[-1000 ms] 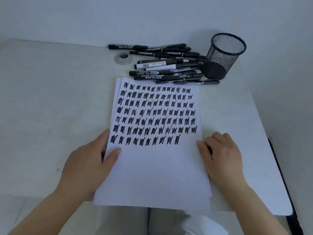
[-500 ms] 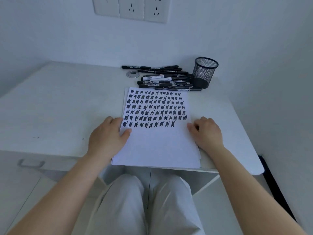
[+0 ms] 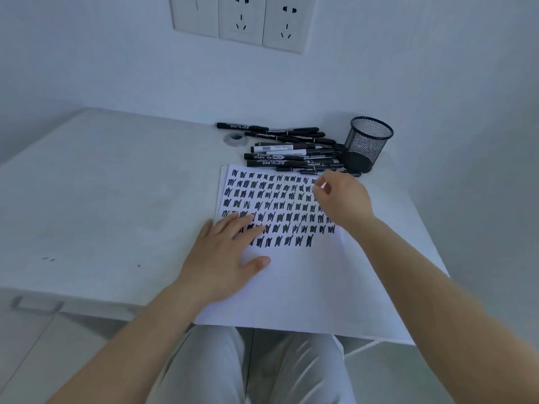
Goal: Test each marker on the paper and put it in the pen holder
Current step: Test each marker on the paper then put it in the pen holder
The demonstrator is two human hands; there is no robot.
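A pale wall (image 3: 116,62) fills the upper part of the view, with a row of white sockets (image 3: 242,20) set into it well beyond the fingertips. Below it a light grey bench (image 3: 102,199) runs across the room's corner, its bare top stretching far out past the left hand's little-finger side, with a few small dark specks on it. Under the bench's near edge a drawer handle (image 3: 36,303) shows, blurred, and the person's light trousers (image 3: 262,368) fill the bottom middle.

A stack of white paper (image 3: 291,287) lies on the bench, its far half covered in rows of black scribble marks. The left hand (image 3: 224,258) lies flat on the paper's left edge, fingers (image 3: 242,221) spread and extended over the lowest rows, thumb out to the side. The right hand (image 3: 342,199) hovers over the paper's far right corner, its fingers curled loosely inward with thumb and forefinger close together; they grip nothing that can be seen.

Just beyond the right fingertips lies a pile of black markers (image 3: 291,153), lying sideways on the bench. Past the right knuckles stands a black mesh pen holder (image 3: 366,142), upright, touching the pile's right end. Beyond the left fingertips, beside the markers, sits a round grey cable grommet (image 3: 236,139).
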